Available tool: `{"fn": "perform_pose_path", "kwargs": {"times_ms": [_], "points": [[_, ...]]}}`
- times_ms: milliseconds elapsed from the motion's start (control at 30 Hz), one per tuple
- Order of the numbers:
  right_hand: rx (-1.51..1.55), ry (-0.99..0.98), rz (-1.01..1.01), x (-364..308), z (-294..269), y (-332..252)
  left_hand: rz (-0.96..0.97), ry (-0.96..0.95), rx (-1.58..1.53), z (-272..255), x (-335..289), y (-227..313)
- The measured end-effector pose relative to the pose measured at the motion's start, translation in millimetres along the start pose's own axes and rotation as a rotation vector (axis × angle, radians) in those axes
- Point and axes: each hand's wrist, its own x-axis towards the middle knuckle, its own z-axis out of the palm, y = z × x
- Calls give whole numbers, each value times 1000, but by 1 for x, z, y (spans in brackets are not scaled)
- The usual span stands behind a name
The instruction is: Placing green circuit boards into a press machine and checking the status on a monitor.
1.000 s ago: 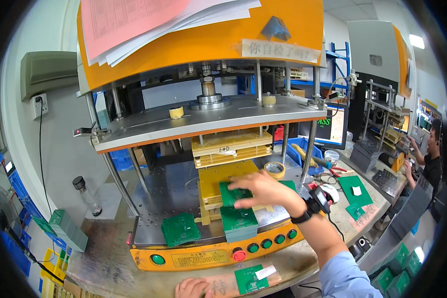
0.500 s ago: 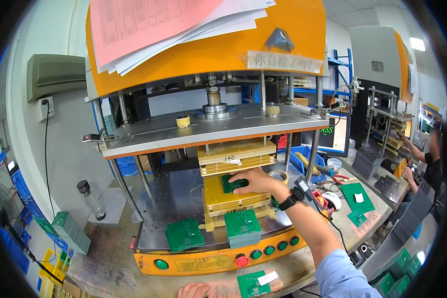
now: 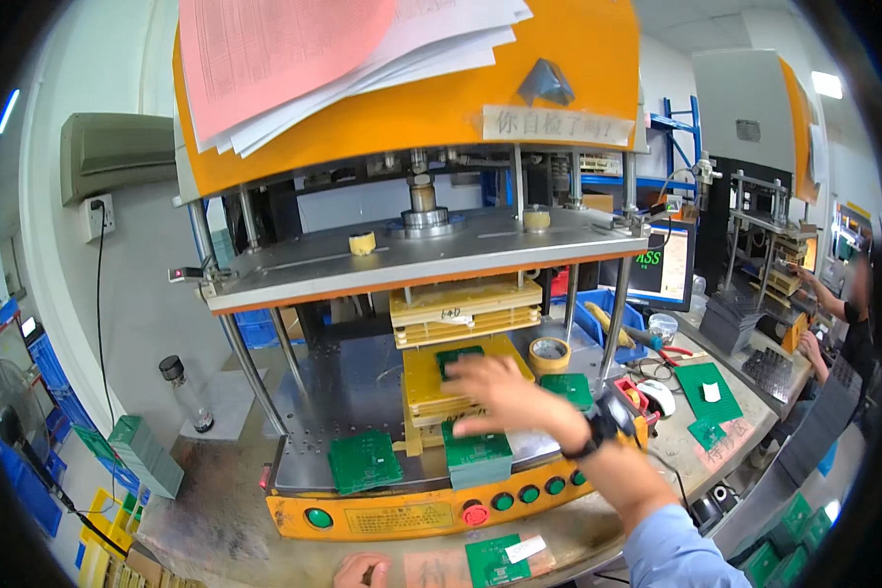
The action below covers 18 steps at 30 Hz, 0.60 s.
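My right hand (image 3: pixel 510 397) is spread open with nothing in it, hovering over the front of the yellow fixture plate (image 3: pixel 427 377) in the press. A small green circuit board (image 3: pixel 459 359) lies on that plate, partly hidden behind the fingers. Just below the hand stands a tall stack of green boards (image 3: pixel 480 470). To its left is another pile of boards (image 3: pixel 365 463), and a third group (image 3: pixel 566 390) lies right of the fixture. My left hand (image 3: pixel 363 570) rests at the bench's front edge, fingers curled, partly cut off by the lower border.
The upper yellow fixture (image 3: pixel 466 312) hangs beneath the press's grey plate, between steel columns. Push buttons and a red stop button (image 3: pixel 475 514) line the orange front. A labelled green board (image 3: pixel 495 561) lies on the bench. Tape (image 3: pixel 549 354) sits right of the fixture; a co-worker is far right.
My right hand has let go of the board on the fixture plate and moved back toward me, over the front stack. My left hand has shifted slightly left and its fingers have curled in.
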Motion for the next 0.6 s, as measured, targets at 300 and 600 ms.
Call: {"fn": "perform_pose_path", "kwargs": {"times_ms": [300,600], "points": [[-176,161,-117,-68,0,-91,19,19,556,-20,13,12],[-147,201,-101,-69,9,-87,87,119,487,-15,11,14]]}}
